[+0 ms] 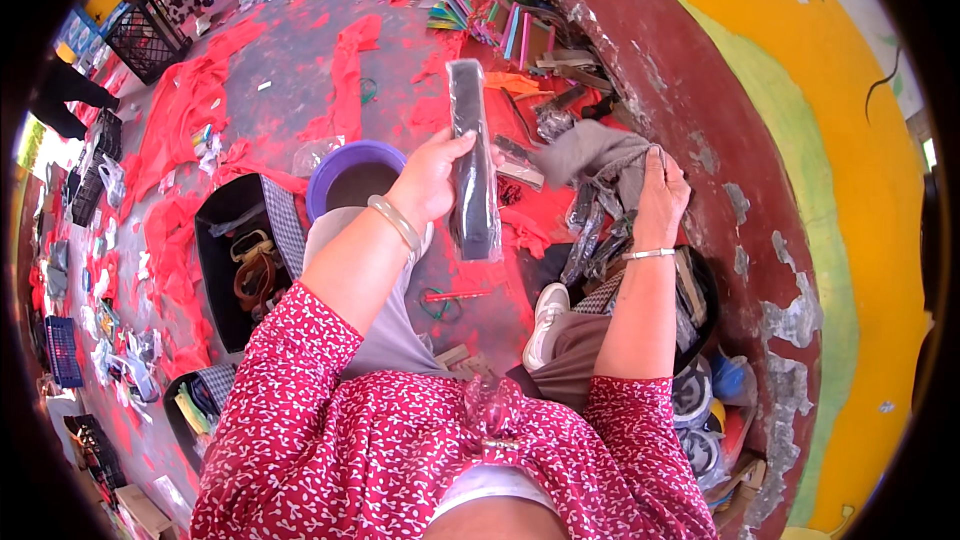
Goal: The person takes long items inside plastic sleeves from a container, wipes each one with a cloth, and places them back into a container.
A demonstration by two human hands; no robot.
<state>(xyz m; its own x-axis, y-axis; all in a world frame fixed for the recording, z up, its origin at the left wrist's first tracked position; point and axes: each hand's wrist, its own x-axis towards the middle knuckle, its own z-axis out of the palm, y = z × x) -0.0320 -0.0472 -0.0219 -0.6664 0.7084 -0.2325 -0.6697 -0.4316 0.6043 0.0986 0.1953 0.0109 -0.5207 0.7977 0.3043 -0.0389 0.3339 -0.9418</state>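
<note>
In the head view, the left hand (432,178) is gripping a long, black, plastic-wrapped package (474,165), which is pointing lengthwise away from the person. To its right, the right hand (662,200) is pinching a crumpled grey cloth (612,154). A purple basin (320,183) is sitting beyond the left forearm (345,268).

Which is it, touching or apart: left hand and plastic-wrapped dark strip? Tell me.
Touching. The head view shows the left hand gripping the plastic-wrapped dark strip, its thumb over one edge.
</note>
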